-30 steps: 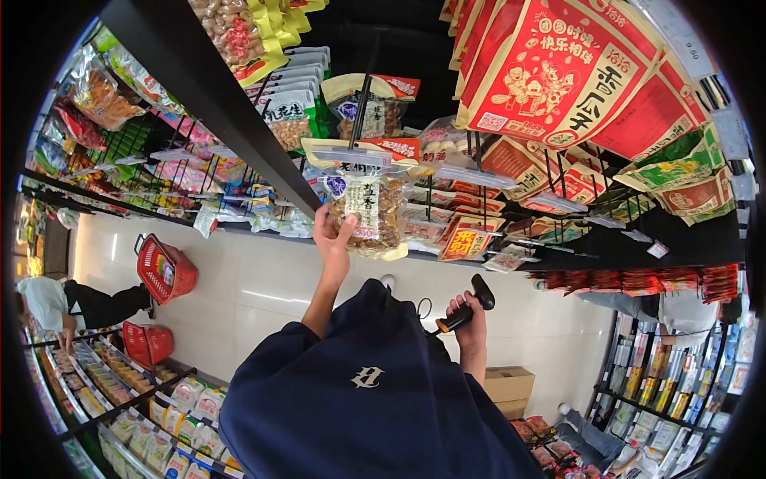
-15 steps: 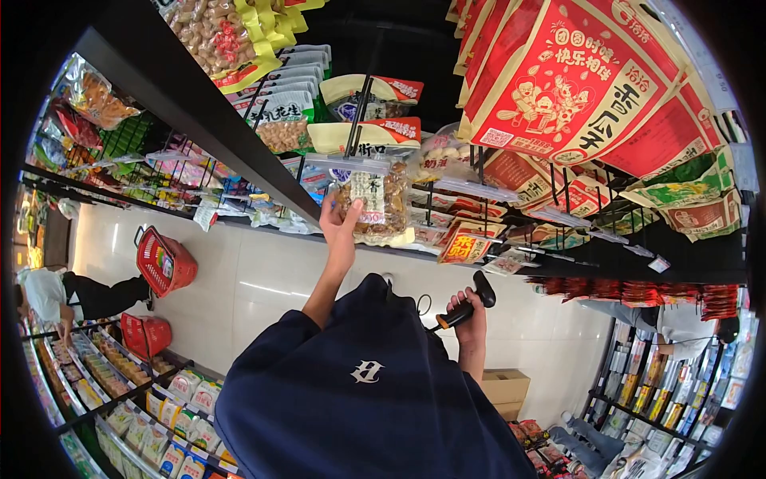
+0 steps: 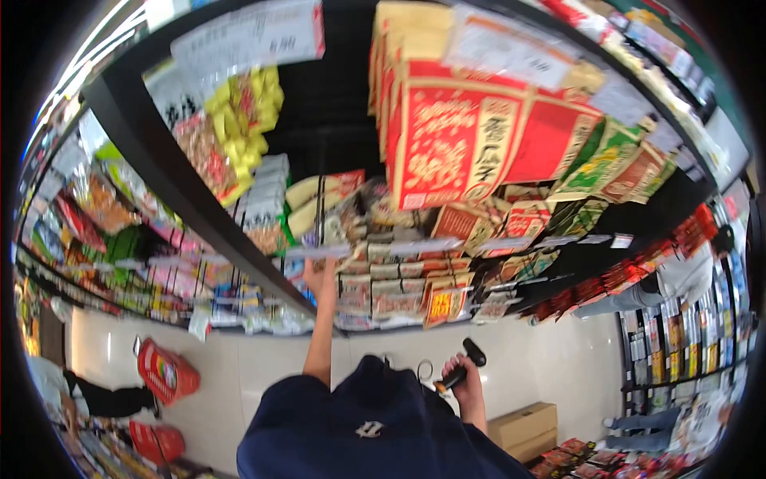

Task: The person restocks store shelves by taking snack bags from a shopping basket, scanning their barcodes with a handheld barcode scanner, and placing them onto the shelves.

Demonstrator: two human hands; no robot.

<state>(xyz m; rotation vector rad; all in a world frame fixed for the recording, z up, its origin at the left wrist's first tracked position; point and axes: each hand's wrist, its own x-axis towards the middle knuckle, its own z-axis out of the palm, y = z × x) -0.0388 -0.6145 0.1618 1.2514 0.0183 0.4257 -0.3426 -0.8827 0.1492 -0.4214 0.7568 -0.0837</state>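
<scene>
My left hand (image 3: 320,279) reaches up to the hooks, thumb and fingers closed on the lower edge of a clear snack bag (image 3: 341,226) with brown contents. A price strip (image 3: 319,251) crosses in front and hides part of the bag and fingertips, and the view is blurred. Cream-and-red packets (image 3: 307,211) hang just behind it. Lower right, my right hand (image 3: 465,377) is wrapped round the grip of a black handheld scanner (image 3: 474,351) with an orange part and a looped cord. The scanner is held out over the floor, away from the shelf.
Red melon-seed bags (image 3: 447,144) hang to the right, with yellow-edged peanut bags (image 3: 247,120) at upper left. A black shelf post (image 3: 191,191) runs close by my left hand. Red baskets (image 3: 167,371), a cardboard box (image 3: 523,427) and other people stand around the aisle.
My view has tilted up, showing the upper price tags and moving the shelf goods lower. My left hand has gone further in at the hooks with the bag. The right hand keeps the scanner.
</scene>
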